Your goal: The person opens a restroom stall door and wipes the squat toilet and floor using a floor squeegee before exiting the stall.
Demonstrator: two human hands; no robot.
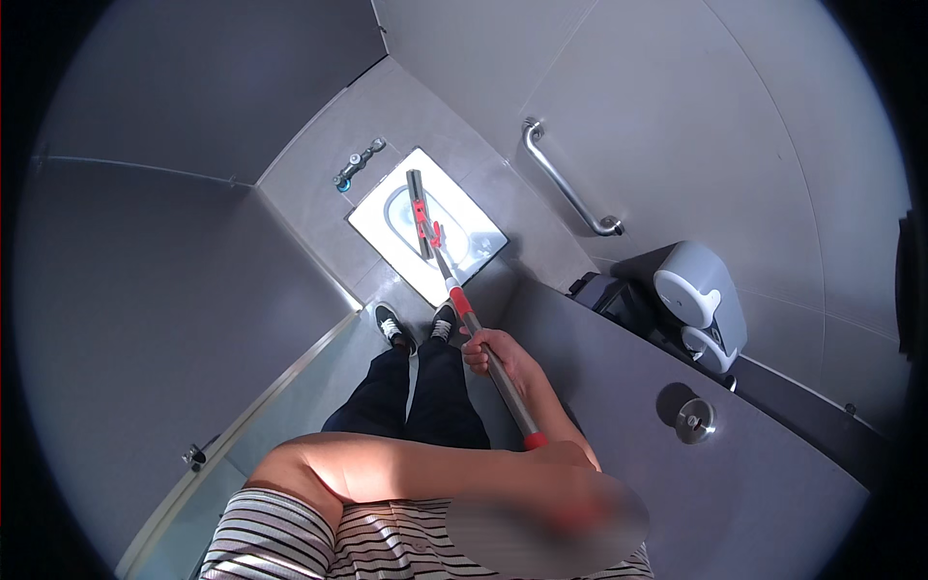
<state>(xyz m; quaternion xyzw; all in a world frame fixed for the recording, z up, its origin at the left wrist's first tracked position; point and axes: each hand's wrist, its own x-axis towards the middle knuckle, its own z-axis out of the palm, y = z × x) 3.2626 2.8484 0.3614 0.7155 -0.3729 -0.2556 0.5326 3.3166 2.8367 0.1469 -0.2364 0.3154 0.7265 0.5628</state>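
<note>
My right hand is closed around the metal pole of a long-handled mop or squeegee. Its narrow, bar-shaped head has red joint parts and lies over a white squat toilet set in the floor; whether it touches the bowl is unclear. My left arm crosses in front of my striped shirt. My left hand overlaps the pole's upper end, by a red grip section. A blurred patch hides its fingers. My black shoes stand at the toilet's near edge.
Grey partitions close in on the left and lower right. A metal flush valve rises behind the toilet. On the right wall are a grab rail and a paper dispenser, with a dark bin nearby. A round metal fitting projects from the partition.
</note>
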